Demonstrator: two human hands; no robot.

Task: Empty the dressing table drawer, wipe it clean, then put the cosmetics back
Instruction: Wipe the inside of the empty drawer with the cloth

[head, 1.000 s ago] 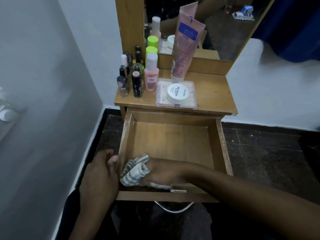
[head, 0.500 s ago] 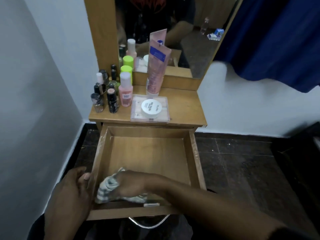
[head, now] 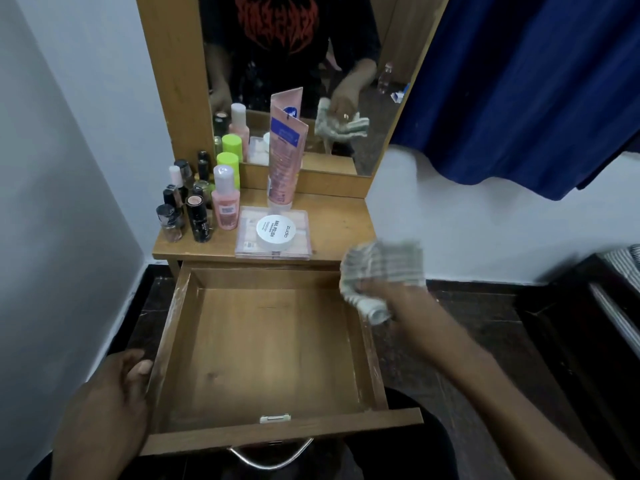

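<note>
The wooden drawer (head: 270, 348) is pulled out and has nothing inside it. My right hand (head: 405, 306) is raised above the drawer's far right corner, holding a crumpled striped cloth (head: 381, 268). My left hand (head: 114, 400) rests against the outside of the drawer's left wall. On the dressing table top (head: 343, 226) stand the cosmetics: a tall pink tube (head: 284, 164), a pink bottle (head: 225, 202), green-capped bottles (head: 229, 157), several small dark nail polish bottles (head: 187, 209), and a white round jar (head: 276, 231) on a clear flat box (head: 301, 237).
A mirror (head: 294, 64) rises behind the table top. White walls stand close on the left and behind. A blue curtain (head: 519, 84) hangs at the upper right. Dark furniture (head: 602, 323) stands at the right edge. A metal handle (head: 270, 459) hangs below the drawer front.
My right hand lifted the cloth out of the drawer's front left corner and carried it up to the right. The left hand stayed at the drawer's left wall. The camera tilted up.
</note>
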